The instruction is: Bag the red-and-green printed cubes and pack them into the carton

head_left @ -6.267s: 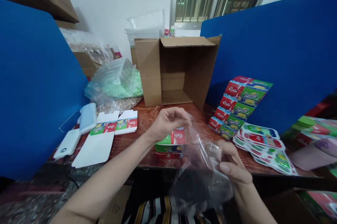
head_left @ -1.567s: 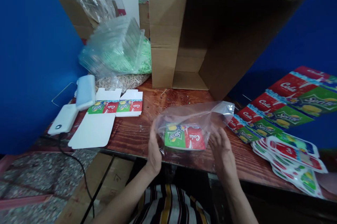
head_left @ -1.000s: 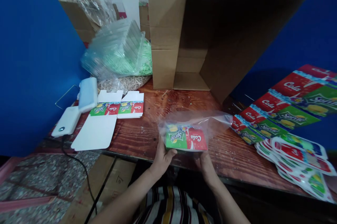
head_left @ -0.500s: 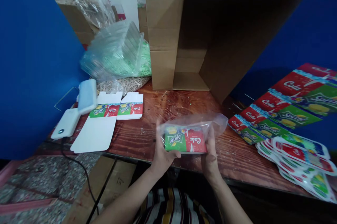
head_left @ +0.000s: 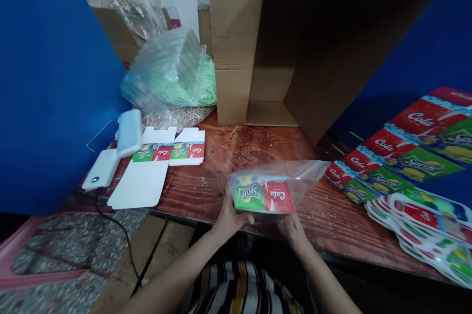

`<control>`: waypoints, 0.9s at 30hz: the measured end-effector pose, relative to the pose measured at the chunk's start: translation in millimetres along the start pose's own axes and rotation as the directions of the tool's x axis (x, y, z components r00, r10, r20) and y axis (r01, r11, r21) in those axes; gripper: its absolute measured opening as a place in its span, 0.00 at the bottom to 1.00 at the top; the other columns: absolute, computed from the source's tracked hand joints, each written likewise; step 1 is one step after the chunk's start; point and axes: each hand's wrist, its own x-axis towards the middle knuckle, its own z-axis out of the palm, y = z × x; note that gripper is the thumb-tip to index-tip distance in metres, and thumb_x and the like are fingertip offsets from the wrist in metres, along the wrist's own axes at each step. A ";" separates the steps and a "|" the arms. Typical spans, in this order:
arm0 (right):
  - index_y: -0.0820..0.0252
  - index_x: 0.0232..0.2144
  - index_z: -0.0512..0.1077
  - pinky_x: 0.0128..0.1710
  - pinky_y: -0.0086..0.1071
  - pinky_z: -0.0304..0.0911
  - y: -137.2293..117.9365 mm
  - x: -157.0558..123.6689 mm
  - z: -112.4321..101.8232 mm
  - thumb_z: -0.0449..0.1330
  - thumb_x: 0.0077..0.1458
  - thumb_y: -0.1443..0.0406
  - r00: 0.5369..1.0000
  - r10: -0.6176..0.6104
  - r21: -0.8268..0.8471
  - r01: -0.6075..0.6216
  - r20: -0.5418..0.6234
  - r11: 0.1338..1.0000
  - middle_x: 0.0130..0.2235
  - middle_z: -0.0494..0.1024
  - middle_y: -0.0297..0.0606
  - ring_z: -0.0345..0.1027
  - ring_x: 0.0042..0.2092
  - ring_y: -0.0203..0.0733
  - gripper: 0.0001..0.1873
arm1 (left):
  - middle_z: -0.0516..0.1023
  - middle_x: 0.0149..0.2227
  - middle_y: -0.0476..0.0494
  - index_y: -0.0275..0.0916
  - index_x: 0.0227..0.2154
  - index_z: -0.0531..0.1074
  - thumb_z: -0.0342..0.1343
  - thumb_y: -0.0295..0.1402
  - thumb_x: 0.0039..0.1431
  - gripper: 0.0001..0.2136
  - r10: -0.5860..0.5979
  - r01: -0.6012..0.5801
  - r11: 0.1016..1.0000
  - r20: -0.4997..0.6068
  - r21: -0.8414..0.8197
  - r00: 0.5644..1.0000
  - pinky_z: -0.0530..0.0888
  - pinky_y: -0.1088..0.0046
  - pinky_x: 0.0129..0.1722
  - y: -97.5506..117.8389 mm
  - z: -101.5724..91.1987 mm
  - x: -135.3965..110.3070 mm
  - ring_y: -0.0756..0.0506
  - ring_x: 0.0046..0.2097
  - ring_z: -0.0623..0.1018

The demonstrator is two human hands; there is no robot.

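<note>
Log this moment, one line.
left hand: holding left end of red-green cardboard box | right hand: at near right corner | clear plastic bag: around box

Both bare forearms are slanting up and inward, the left forearm (head_left: 180, 269) from the lower left and the right forearm (head_left: 322, 273) from the lower right. The left hand (head_left: 229, 216) is holding a cupped grip, its fingers pointing forward and its thumb lying across toward the right hand (head_left: 292, 230). That right hand is sitting a little lower, its fingers apparently curling inward — the tips are hidden, so their bend is staying unclear. The hands are facing each other — near, not touching.
</note>
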 end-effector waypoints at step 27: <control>0.54 0.67 0.47 0.60 0.52 0.56 -28.6 18.6 0.5 0.63 0.40 0.36 0.995 -0.092 0.115 0.097 -0.050 0.989 0.62 0.63 0.50 0.59 0.61 0.61 0.60 | 0.53 0.66 0.29 0.43 0.65 0.47 0.71 0.54 0.22 0.64 0.163 -0.167 0.986 0.097 0.031 0.982 0.50 0.48 0.66 23.9 -12.6 6.7 0.28 0.66 0.56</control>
